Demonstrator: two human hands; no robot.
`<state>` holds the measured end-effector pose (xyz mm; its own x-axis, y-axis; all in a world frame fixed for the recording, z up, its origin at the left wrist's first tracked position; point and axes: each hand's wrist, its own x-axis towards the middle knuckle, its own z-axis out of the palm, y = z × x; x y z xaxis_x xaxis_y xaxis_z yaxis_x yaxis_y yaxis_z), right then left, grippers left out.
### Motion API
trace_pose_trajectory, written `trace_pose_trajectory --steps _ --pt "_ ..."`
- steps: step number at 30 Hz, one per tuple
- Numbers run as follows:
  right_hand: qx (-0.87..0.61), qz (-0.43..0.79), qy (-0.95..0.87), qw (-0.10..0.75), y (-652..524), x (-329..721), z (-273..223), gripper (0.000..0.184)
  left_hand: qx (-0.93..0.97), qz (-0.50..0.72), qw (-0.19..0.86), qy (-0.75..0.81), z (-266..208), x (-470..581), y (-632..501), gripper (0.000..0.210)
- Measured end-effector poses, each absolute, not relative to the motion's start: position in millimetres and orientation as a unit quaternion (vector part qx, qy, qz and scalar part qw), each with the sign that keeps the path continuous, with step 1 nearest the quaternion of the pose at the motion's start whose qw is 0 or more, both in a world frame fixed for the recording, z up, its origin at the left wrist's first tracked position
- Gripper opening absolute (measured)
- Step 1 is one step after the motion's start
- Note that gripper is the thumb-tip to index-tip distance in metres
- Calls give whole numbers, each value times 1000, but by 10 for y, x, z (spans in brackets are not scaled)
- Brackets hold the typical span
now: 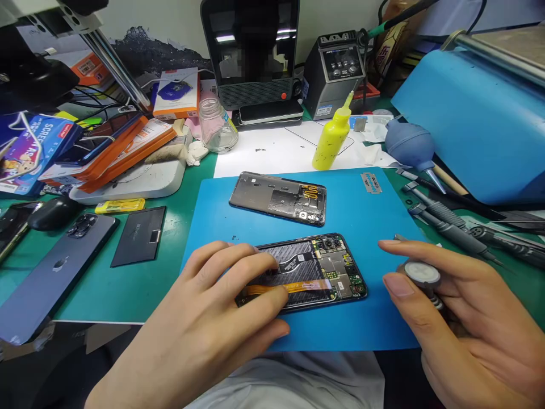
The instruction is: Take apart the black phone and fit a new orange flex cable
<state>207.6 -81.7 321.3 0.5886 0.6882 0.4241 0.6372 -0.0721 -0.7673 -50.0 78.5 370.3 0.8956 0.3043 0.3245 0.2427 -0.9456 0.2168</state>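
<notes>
My left hand [217, 307] lies over an opened smartphone [298, 264] on the blue mat. Its fingers are apart, with fingertips on the battery area and the orange ribbon cable [313, 285]; the thumb rests beside the phone's near edge. At the phone's right end the circuit board [340, 270] and camera lenses are bare. My right hand [472, 324] is closed around a grey screwdriver [432, 295] with a round pale end cap, to the right of the phone. Most of the screwdriver is hidden by the fingers. Behind the phone lies a detached back cover [279, 199].
A yellow dropper bottle [332, 139], glass jar [217, 126] and metal plate [372, 183] stand or lie farther back. Several grey screwdrivers [451, 224] and a blue air blower [409, 145] are at right. At left are another phone [57, 275], a black battery [139, 236] and boxes [34, 150].
</notes>
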Motion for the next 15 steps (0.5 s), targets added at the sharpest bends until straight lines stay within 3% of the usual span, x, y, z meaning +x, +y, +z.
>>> trace_pose_trajectory --steps 9,15 --pt "-713 28 -512 478 -691 2078 3385 30 972 170 90 138 3696 -368 758 20" --pt "-698 46 -560 444 -704 2067 3401 30 973 167 94 127 3688 -278 748 21"
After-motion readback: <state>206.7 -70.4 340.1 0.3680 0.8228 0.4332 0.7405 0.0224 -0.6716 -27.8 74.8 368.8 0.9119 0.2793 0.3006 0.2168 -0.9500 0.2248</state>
